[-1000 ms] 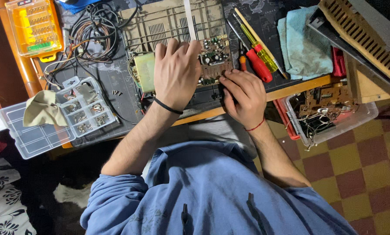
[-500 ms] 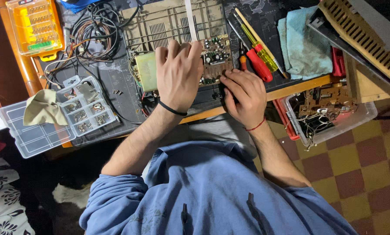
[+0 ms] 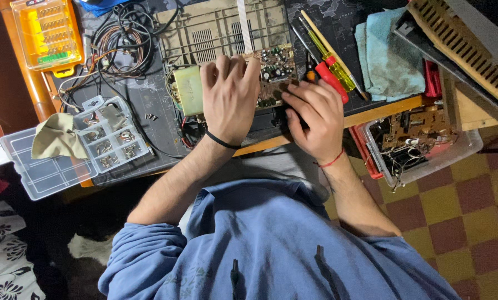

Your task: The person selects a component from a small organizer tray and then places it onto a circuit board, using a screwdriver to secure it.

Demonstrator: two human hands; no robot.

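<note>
A circuit board [image 3: 275, 69] with small components and a pale metal transformer block [image 3: 188, 98] lies on the dark work mat. My left hand [image 3: 229, 97] rests flat on the board, fingers spread, a black band at the wrist. At the board's right edge, my right hand [image 3: 314, 119] is curled over something dark; what it grips is hidden. A red thread circles that wrist. A tan chassis frame [image 3: 215, 28] with a white ribbon cable [image 3: 243, 25] sits just beyond the board.
Red and yellow screwdrivers [image 3: 329, 64] lie right of the board beside a blue cloth [image 3: 385, 55]. A wire tangle [image 3: 121, 39] and an orange bit case [image 3: 46, 33] sit far left. A clear parts organiser [image 3: 107, 139] holds screws; a clear bin [image 3: 421, 147] holds boards.
Both hands have stayed on the board; the fingers of my left hand shifted slightly. The view has barely moved.
</note>
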